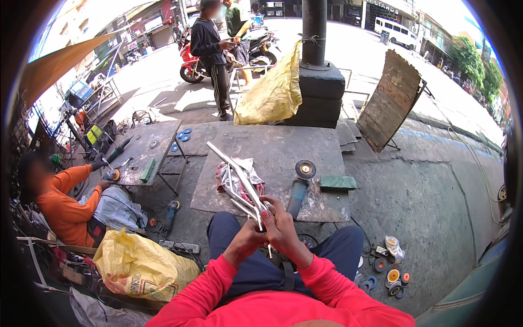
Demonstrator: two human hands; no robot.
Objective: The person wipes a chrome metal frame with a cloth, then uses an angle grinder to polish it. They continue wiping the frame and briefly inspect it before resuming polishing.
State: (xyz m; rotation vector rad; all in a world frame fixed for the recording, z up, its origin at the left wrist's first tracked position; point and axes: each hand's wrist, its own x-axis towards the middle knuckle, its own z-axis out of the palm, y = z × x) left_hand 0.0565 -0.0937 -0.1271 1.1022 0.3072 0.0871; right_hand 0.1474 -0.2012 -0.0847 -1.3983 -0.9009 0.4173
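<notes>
A shiny metal tube piece with thinner bent rods beside it slants up and away from my lap over the worktable. My left hand is closed around its near end. Just to the right, my right hand grips the same end, thumb on top and fingers wrapped over. Under the tubes lies a crumpled red and white cloth. An angle grinder rests on the table right of my hands, its round disc facing up. A green block sits at the table's right edge.
A co-worker in orange sits at the left by another table with blue discs. A yellow sack stands at my lower left. Loose discs lie on the floor at right. Two people stand beyond, near a post.
</notes>
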